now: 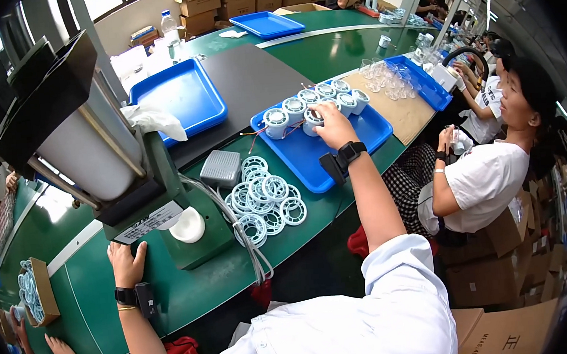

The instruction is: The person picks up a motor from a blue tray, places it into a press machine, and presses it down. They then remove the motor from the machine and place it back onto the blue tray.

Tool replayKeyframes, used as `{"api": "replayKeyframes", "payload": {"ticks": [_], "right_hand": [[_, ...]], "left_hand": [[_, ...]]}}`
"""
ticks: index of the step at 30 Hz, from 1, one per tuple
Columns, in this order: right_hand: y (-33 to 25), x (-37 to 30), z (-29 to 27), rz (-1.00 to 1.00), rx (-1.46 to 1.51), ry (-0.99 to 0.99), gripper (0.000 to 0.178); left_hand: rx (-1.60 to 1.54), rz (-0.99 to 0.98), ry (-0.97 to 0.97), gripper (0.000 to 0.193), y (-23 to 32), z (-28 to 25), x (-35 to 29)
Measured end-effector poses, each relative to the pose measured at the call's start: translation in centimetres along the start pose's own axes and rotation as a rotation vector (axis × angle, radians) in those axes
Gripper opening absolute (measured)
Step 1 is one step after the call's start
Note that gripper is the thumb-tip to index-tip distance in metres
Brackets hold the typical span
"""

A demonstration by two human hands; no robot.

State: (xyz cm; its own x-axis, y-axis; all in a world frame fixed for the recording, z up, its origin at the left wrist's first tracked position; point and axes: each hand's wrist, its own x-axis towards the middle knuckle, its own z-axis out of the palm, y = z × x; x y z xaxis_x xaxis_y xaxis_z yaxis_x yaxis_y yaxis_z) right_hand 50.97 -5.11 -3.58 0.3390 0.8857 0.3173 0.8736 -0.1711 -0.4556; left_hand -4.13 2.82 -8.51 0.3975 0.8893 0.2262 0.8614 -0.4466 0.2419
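Observation:
My right hand (334,125) reaches over a blue tray (317,177), its fingers curled round a light-blue cylindrical housing (310,123) at the near side of a group. Several similar housings (276,119) stand close together there, some with thin coloured wires trailing out. My left hand (128,265) lies on the green table with thumb and fingers apart, holding nothing. It is beside the base of a green bench press (202,248) with a white round cup (187,226) on it. Light-blue slotted rings (258,193) lie piled between the press and the tray.
A grey box-shaped pedal (221,168) and cables (253,254) sit near the rings. Behind the press is another blue tray (178,95). Clear plastic cups (389,77) lie on cardboard to the right. A seated co-worker (479,180) is on my right; another person's hand (63,351) is at lower left.

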Motion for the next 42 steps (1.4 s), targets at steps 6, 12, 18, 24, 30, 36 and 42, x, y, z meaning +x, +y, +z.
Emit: {"api": "replayKeyframes", "payload": {"ticks": [6, 12, 18, 24, 30, 36, 42], "right_hand": [[-4.0, -2.3, 1.4, 0.042, 0.605, -0.005, 0.044], [-8.5, -5.4, 5.2, -0.018, 0.436, -0.039, 0.023], [-8.0, -4.7, 6.7, -0.151, 0.487, 0.015, 0.012], [-7.0, -4.5, 6.9, -0.203, 0.51, -0.093, 0.008], [-8.2, -5.0, 5.9, -0.132, 0.527, -0.173, 0.008], [-8.2, -5.1, 6.2, -0.098, 0.51, -0.184, 0.008], [-7.6, -5.0, 6.3, -0.124, 0.493, -0.188, 0.009]], "left_hand": [[0.044, 0.055, 0.05, 0.051, -1.1, 0.0, -0.3], [0.025, 0.09, 0.016, 0.051, -0.7, 0.1, 0.2], [-0.038, 0.071, -0.038, 0.041, -0.2, -1.1, -0.1], [-0.175, 0.13, 0.082, 0.028, 0.3, -0.7, 0.6], [-0.175, -0.098, 0.045, 0.04, 1.6, -1.4, -0.4], [-0.162, -0.095, -0.047, 0.041, 1.8, -1.9, -0.9], [-0.149, -0.073, -0.058, 0.045, 1.8, -1.8, -0.8]]}}
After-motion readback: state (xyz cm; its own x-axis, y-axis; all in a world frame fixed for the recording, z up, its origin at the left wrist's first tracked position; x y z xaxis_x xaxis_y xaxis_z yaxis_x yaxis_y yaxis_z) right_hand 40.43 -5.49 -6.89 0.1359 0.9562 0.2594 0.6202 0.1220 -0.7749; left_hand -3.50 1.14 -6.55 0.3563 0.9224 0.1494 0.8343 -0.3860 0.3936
